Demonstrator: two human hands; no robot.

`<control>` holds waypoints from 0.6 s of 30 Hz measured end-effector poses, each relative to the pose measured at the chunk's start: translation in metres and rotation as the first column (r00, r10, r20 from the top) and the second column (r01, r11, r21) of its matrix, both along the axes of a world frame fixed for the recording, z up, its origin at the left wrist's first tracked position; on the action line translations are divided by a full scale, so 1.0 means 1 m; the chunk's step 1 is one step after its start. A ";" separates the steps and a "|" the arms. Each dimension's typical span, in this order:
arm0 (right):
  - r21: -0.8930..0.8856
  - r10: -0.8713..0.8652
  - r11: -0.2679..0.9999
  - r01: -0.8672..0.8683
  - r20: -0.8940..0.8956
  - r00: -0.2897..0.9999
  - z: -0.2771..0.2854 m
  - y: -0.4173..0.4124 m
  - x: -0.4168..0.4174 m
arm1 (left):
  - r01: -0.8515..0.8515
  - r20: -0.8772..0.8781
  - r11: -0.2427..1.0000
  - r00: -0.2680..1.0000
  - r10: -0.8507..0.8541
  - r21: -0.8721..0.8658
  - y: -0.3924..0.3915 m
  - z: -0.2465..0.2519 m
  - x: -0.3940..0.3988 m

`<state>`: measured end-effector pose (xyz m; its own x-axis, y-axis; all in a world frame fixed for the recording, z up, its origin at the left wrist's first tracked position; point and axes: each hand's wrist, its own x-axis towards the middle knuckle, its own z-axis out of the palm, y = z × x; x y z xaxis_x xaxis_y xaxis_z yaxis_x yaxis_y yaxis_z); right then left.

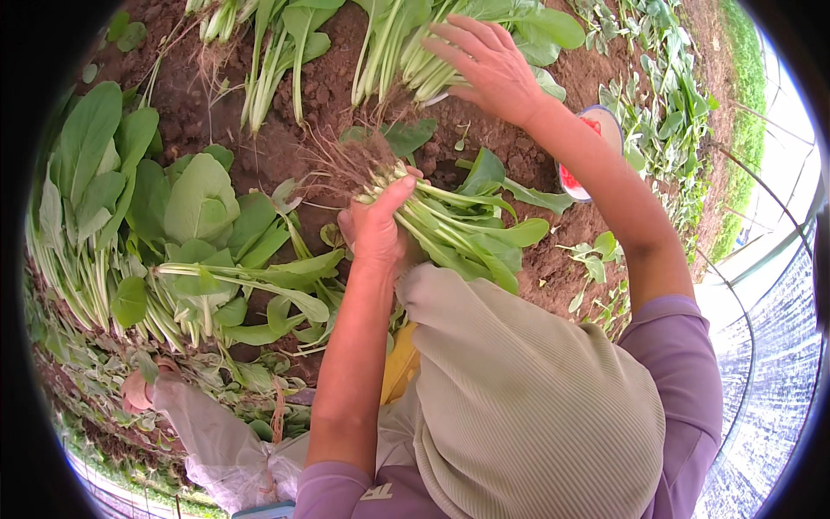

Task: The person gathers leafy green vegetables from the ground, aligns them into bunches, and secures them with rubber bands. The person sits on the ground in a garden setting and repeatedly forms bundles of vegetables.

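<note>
A bunch of leafy greens (460, 227) with pale stems and soil-covered roots is in my left hand (382, 224). The thumb lies across the stems near the root end, and the leaves point right. Farther forward, my right hand (489, 68) is over another pile of greens (415, 48) on the soil. Its fingers are spread and grip nothing visible; whether they touch the stems is unclear. A white-stemmed bunch (275, 71) lies just left of that pile, with roots towards me.
A heap of uprooted greens (188, 214) covers the left. A blue-rimmed bowl (609, 130) with red material stands beyond my right forearm. Cut foliage (674, 97) lines the right edge. Clear plastic (207, 434) covers a limb at lower left. Ribbed beige cloth (538, 402) hides the lower middle.
</note>
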<state>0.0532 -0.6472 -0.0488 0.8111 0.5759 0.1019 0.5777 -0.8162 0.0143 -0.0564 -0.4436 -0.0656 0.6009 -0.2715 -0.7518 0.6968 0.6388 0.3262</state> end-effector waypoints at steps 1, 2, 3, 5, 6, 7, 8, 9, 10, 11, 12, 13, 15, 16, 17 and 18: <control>-0.076 0.064 0.995 -0.065 -0.016 0.998 0.002 0.006 0.006 | -0.008 -0.003 1.000 1.000 0.008 -0.025 -0.001 0.001 0.000; 0.026 0.129 0.990 -0.137 0.202 0.971 -0.002 0.013 0.017 | -0.001 -0.014 1.000 1.000 0.001 -0.024 -0.003 0.002 0.001; 0.109 0.165 0.967 -0.229 0.416 0.895 -0.007 0.021 0.031 | -0.004 -0.024 1.000 1.000 0.004 -0.028 -0.003 0.003 0.001; 0.111 0.206 0.958 -0.265 0.379 0.902 -0.008 0.018 0.034 | -0.013 -0.022 0.999 1.000 0.012 -0.030 -0.002 0.004 0.002; 0.032 0.207 0.977 -0.212 0.119 0.971 -0.006 0.010 0.029 | -0.017 -0.011 0.999 1.000 0.017 -0.030 -0.001 0.004 0.002; -0.063 0.171 0.981 -0.182 -0.147 0.974 -0.006 0.004 0.025 | -0.025 -0.003 0.999 1.000 0.025 -0.034 -0.001 0.004 0.002; -0.031 0.175 0.983 -0.181 -0.140 0.974 -0.009 -0.001 0.023 | -0.022 -0.007 0.999 1.000 0.022 -0.028 0.000 0.004 0.002; -0.002 0.178 0.984 -0.180 -0.134 0.975 -0.012 -0.004 0.020 | -0.021 -0.014 0.999 1.000 0.021 -0.025 0.000 0.003 0.002; 0.026 0.178 0.984 -0.176 -0.129 0.976 -0.014 -0.007 0.018 | -0.018 -0.040 1.000 0.999 0.017 -0.018 0.000 0.003 0.002; 0.026 0.185 0.983 -0.184 -0.126 0.975 -0.015 -0.009 0.015 | -0.021 -0.016 1.000 1.000 0.020 -0.021 -0.002 0.002 0.002; 0.029 0.193 0.981 -0.191 -0.123 0.974 -0.016 -0.010 0.014 | -0.023 -0.008 1.000 1.000 0.022 -0.016 -0.003 0.002 0.001; 0.033 0.202 0.979 -0.199 -0.118 0.972 -0.017 -0.009 0.015 | -0.028 0.004 0.999 1.000 0.028 -0.020 -0.003 0.001 0.001; -0.030 0.184 0.981 -0.192 -0.170 0.968 -0.014 -0.006 0.018 | -0.012 0.002 1.000 1.000 0.012 -0.022 -0.002 0.001 0.001; -0.062 0.175 0.980 -0.191 -0.195 0.965 -0.011 -0.004 0.020 | -0.019 0.012 0.999 1.000 0.020 -0.040 -0.001 0.000 0.001; -0.064 0.194 0.974 -0.216 -0.249 0.949 -0.008 -0.004 0.024 | -0.013 0.003 1.000 1.000 0.013 -0.024 -0.001 0.000 0.001; -0.063 0.211 0.968 -0.241 -0.305 0.929 -0.004 -0.004 0.027 | -0.018 0.001 1.000 1.000 0.018 -0.019 0.000 0.000 0.001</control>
<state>0.0806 -0.6511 -0.0529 0.6430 0.7427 -0.1869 0.7374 -0.6663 -0.1109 -0.0555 -0.4433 -0.0656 0.6068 -0.2746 -0.7459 0.6847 0.6572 0.3150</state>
